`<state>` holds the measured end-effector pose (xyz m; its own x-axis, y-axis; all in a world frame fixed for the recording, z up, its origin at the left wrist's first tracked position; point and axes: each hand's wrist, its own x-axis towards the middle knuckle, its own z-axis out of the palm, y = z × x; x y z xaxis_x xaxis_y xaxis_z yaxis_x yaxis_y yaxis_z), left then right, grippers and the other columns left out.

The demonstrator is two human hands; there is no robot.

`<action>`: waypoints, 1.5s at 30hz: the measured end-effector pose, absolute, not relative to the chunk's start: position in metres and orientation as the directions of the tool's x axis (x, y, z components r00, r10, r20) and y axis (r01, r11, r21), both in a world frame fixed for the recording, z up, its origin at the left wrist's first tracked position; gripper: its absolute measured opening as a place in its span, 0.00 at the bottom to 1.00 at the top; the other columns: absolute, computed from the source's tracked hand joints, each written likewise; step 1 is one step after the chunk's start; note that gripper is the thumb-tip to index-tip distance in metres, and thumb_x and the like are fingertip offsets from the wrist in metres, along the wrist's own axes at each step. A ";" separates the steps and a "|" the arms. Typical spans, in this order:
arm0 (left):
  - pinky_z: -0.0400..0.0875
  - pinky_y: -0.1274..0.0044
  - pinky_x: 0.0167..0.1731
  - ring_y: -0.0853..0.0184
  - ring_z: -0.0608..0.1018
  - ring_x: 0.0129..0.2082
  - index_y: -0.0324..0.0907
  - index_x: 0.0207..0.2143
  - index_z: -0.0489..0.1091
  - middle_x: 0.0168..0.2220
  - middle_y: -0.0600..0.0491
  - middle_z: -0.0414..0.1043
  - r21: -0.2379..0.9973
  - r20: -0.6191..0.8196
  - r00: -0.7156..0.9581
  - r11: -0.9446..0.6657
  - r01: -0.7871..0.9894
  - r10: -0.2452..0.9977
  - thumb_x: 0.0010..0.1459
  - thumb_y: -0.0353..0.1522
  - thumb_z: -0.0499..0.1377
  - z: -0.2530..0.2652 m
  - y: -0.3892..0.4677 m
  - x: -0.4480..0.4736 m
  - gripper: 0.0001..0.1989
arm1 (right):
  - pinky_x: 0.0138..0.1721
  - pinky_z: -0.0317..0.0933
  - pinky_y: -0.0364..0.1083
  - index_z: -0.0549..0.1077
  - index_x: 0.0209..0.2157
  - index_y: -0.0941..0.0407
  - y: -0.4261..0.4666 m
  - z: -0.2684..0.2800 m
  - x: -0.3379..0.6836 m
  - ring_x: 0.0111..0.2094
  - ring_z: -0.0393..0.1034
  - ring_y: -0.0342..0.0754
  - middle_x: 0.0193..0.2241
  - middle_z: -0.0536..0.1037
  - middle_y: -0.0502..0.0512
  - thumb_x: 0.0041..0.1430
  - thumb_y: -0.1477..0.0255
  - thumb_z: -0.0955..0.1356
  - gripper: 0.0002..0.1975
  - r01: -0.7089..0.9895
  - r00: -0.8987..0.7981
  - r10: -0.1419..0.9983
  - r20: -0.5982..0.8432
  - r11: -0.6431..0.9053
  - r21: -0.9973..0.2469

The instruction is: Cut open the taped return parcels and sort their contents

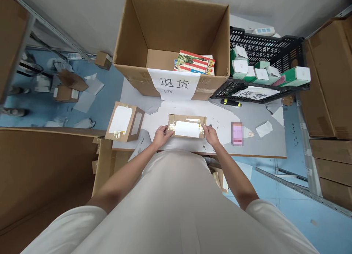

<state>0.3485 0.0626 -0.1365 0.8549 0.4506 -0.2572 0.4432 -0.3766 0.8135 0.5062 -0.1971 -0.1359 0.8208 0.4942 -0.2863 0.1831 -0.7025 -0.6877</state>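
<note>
A small flat cardboard box (pixel 172 118), sealed with clear tape and bearing a white label, lies at the front of the white table before me. My left hand (pixel 161 136) grips its left end, fingers closed on the edge. At the opposite end my right hand (pixel 211 134) holds the box by its right edge. Left of it stands a larger taped cardboard box (pixel 136 123) with a white label. Right of my right hand is a pink rectangular item (pixel 237 134), blurred in the picture.
Behind stands a large open carton (pixel 132 76) with colourful books (pixel 195 62) inside. A black crate (pixel 275 50) of green-and-white boxes adjoins it. A yellow-black cutter (pixel 231 102) and paper scrap (pixel 264 129) lie on the table (pixel 261 147). Cartons (pixel 330 81) stack at right.
</note>
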 end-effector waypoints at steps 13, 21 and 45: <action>0.61 0.59 0.57 0.53 0.65 0.58 0.42 0.56 0.64 0.55 0.40 0.64 0.650 0.145 0.958 -0.754 0.095 0.246 0.60 0.39 0.56 -0.129 0.045 0.338 0.22 | 0.47 0.62 0.58 0.58 0.60 0.58 -0.263 -0.177 0.489 0.49 0.66 0.60 0.50 0.68 0.68 0.53 0.70 0.67 0.33 0.047 0.849 0.139 -0.510 -0.981 -0.189; 0.59 0.58 0.58 0.59 0.66 0.59 0.45 0.52 0.69 0.54 0.44 0.69 0.654 0.137 0.990 -0.754 -0.062 0.037 0.64 0.29 0.47 -0.152 0.043 0.339 0.17 | 0.55 0.59 0.57 0.46 0.66 0.59 -0.222 -0.090 0.516 0.55 0.62 0.55 0.55 0.65 0.66 0.62 0.73 0.56 0.31 0.426 0.789 0.598 -0.142 -0.698 -0.576; 0.58 0.58 0.60 0.62 0.67 0.59 0.45 0.50 0.70 0.53 0.45 0.71 0.739 0.103 0.992 -0.673 -0.030 0.070 0.66 0.29 0.44 -0.158 0.045 0.339 0.18 | 0.39 0.64 0.49 0.44 0.67 0.42 -0.116 -0.024 0.526 0.43 0.74 0.56 0.49 0.72 0.61 0.60 0.82 0.58 0.37 0.938 0.180 0.772 -0.609 -0.322 -0.131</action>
